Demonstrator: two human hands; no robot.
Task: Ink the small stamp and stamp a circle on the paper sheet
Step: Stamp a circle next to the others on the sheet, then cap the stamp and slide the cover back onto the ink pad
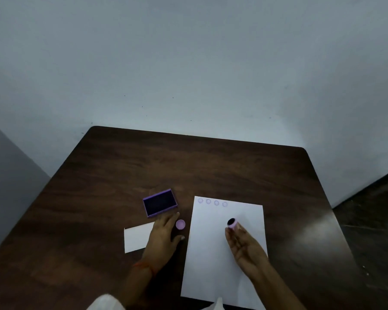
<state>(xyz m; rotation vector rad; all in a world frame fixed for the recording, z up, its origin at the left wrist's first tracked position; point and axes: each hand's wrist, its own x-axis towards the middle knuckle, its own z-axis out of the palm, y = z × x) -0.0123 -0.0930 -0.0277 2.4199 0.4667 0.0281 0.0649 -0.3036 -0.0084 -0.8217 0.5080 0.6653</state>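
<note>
My right hand holds the small pink stamp by its body above the middle of the white paper sheet, with the dark inked face turned up and away from me. Several faint purple circles run along the sheet's top edge. The purple ink pad lies open on the table to the left of the sheet. My left hand rests flat on the table between pad and sheet, fingers spread, beside a round pink cap.
A smaller white slip of paper lies partly under my left hand. The dark wooden table stands against a pale wall; its far edge and rounded corners are in view. Dark floor shows at the right.
</note>
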